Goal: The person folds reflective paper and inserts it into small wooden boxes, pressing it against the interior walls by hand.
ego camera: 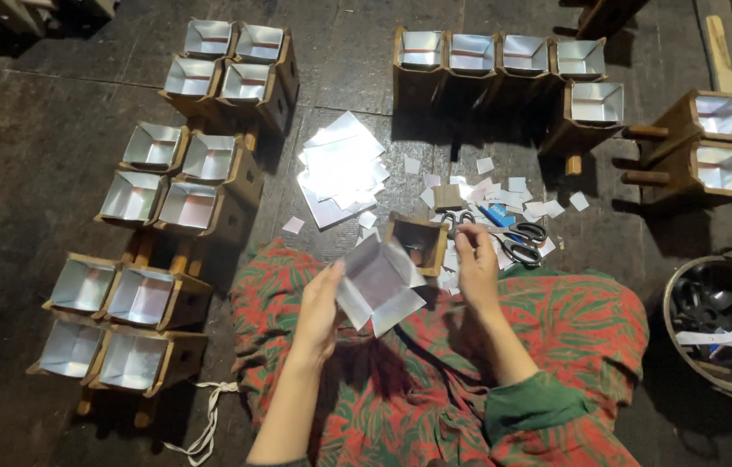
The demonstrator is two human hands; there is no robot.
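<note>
You're folding the silver sheet [380, 284]: left hand [318, 310] pinches its edge, right hand [476, 264] fingers look closed on nothing. Next, seating it in the wooden box [418, 243] calls for squared creases

- The scene around me is dim; the dark floor [54, 216] soaks up most of the light.
- Light falls from above, toward twelve o'clock, blowing out the pile of foil sheets [342, 166] into white glare.
- The lined boxes [210, 39] gleam softly.
- Corners at seven and five o'clock sink into shadow.
- My moving hands look slightly soft.
</note>
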